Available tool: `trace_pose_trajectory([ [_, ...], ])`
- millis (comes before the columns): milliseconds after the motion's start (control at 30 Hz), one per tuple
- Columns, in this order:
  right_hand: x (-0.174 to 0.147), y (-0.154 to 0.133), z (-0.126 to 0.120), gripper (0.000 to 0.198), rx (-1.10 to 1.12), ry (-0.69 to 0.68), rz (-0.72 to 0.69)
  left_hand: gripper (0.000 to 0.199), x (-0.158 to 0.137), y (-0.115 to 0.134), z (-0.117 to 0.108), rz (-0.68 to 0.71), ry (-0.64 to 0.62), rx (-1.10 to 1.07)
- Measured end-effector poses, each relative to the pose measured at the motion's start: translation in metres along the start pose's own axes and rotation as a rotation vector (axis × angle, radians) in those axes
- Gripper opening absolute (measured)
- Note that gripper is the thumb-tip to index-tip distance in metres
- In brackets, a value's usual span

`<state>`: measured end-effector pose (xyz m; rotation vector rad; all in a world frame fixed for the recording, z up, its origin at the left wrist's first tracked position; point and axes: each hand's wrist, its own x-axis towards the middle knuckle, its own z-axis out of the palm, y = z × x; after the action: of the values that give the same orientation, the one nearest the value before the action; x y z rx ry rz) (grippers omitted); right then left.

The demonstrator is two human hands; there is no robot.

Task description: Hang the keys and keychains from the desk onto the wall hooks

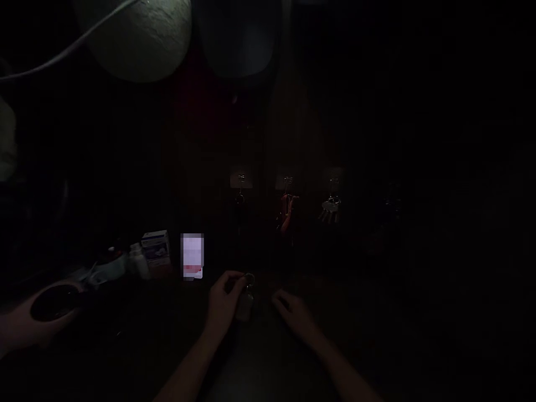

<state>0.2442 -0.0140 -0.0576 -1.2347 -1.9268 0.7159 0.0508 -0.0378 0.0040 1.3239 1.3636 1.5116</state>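
In the head view, my left hand (226,295) pinches a metal key ring (250,277) between thumb and fingers. From that ring hangs a pale, flat piece (245,307), perhaps a tag or fob; its kind is too dark to tell. My right hand (292,309) is a short way to the right, apart from the ring. Its fingers are curled in toward the thumb, and whatever they hold, if anything, is lost in the dark.
Three hooks hold a ring (239,199), a reddish strap (287,209) and a bunch of keys (331,206). To the left are a lit, blurred screen (192,254), a box (156,251), a white bottle (138,261) and a dark round thing with a pale rim (31,324). Large rounded shapes hang above.
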Motion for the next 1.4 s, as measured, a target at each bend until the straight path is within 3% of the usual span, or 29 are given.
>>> trace_pose_trajectory([
  [267,0.003,0.007,0.003,0.031,-0.026,-0.02,0.015,0.02,0.031,0.025,-0.011,0.14,0.023,0.016],
  [600,0.003,0.005,0.002,0.027,-0.02,-0.005,0.019,0.018,0.08,0.093,-0.01,0.454,0.118,0.039],
  [800,0.002,0.003,0.0,0.025,0.013,-0.005,0.036,0.018,0.113,0.119,-0.005,0.573,0.183,0.089],
  [1100,0.002,-0.002,-0.003,0.025,0.022,-0.008,0.062,0.018,0.136,0.123,-0.003,0.508,0.238,0.176],
  [1400,0.001,-0.011,-0.006,0.027,0.038,-0.009,0.078,0.021,0.141,0.105,-0.004,0.486,0.191,0.156],
])
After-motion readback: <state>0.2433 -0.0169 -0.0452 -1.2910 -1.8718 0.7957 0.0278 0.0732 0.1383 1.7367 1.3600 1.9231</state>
